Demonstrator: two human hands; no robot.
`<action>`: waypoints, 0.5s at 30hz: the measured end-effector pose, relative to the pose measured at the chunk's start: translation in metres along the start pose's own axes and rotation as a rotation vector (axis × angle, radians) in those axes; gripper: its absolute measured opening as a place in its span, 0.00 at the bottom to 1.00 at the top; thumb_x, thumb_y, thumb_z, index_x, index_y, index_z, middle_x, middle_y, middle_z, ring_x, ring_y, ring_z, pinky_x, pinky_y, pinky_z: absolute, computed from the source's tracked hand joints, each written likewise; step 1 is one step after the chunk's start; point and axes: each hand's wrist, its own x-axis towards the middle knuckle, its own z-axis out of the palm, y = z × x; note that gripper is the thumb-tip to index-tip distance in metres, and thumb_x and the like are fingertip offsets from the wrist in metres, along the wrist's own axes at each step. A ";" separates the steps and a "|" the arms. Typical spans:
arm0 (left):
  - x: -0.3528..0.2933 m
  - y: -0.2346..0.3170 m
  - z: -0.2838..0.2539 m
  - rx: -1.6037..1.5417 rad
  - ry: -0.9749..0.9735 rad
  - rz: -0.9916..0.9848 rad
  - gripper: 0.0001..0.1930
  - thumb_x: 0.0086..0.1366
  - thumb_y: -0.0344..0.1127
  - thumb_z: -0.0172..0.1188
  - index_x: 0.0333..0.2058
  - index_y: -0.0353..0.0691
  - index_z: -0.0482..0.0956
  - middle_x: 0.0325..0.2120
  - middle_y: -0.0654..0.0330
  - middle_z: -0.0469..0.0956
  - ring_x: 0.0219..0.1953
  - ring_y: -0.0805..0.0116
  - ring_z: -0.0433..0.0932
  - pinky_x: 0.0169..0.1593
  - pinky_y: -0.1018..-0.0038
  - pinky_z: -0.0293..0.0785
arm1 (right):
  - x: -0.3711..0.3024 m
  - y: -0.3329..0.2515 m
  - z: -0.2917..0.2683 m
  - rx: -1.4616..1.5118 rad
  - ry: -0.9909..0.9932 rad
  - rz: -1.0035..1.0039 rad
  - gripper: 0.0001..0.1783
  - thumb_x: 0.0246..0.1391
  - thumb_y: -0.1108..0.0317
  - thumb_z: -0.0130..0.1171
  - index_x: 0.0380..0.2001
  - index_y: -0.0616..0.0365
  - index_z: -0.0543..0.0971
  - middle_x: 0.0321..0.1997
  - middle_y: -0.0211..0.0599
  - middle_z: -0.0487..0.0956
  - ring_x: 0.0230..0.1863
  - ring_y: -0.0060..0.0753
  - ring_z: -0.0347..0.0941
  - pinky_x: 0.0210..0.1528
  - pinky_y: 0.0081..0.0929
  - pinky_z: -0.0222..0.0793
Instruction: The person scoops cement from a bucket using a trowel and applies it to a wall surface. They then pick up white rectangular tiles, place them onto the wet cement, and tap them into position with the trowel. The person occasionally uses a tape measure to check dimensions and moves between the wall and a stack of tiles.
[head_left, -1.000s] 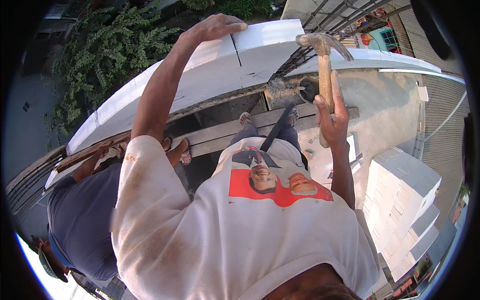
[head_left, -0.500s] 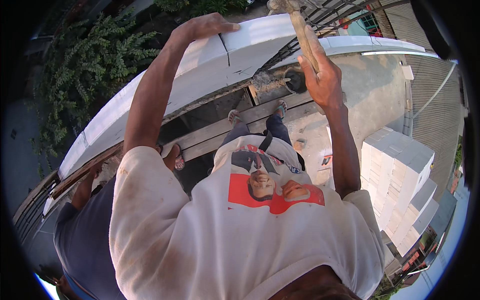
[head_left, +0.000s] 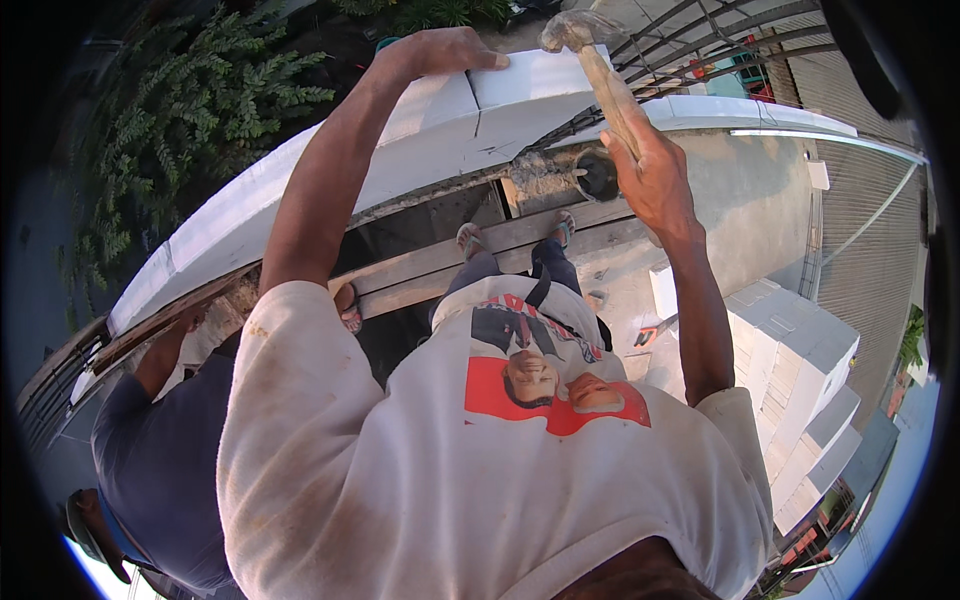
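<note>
Your left hand [head_left: 445, 52] rests on the white block [head_left: 545, 80], finger spread hidden, while your right hand [head_left: 655, 178] wraps the claw hammer [head_left: 604, 85]: seemingly a tapping step, calling next for controlled blows.

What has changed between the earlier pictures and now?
Since the first picture, the hammer in the right grip has swung left: its head, then just past the right end of the white block, now shows beside that end's top edge, the handle leaning left. Nothing was let go. The left grip stays on top, its thumb on the block.
</note>
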 end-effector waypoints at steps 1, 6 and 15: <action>0.001 0.003 0.000 0.011 -0.018 -0.004 0.34 0.70 0.68 0.55 0.50 0.41 0.89 0.46 0.48 0.87 0.47 0.49 0.83 0.57 0.54 0.73 | -0.008 -0.003 0.005 0.058 0.088 -0.075 0.31 0.70 0.68 0.59 0.73 0.57 0.68 0.65 0.60 0.78 0.65 0.57 0.77 0.65 0.44 0.73; -0.001 0.007 -0.002 0.013 -0.050 -0.010 0.33 0.71 0.67 0.55 0.52 0.41 0.88 0.45 0.50 0.88 0.47 0.52 0.83 0.57 0.56 0.73 | -0.015 -0.002 0.015 -0.116 -0.048 -0.052 0.35 0.65 0.72 0.60 0.74 0.49 0.67 0.55 0.56 0.83 0.51 0.62 0.81 0.53 0.50 0.77; -0.007 0.015 -0.003 0.008 0.022 -0.018 0.32 0.70 0.66 0.56 0.51 0.42 0.88 0.46 0.49 0.88 0.48 0.51 0.84 0.58 0.56 0.73 | -0.016 0.005 0.017 -0.069 0.016 -0.117 0.35 0.64 0.72 0.61 0.73 0.54 0.67 0.51 0.58 0.84 0.49 0.62 0.81 0.52 0.50 0.77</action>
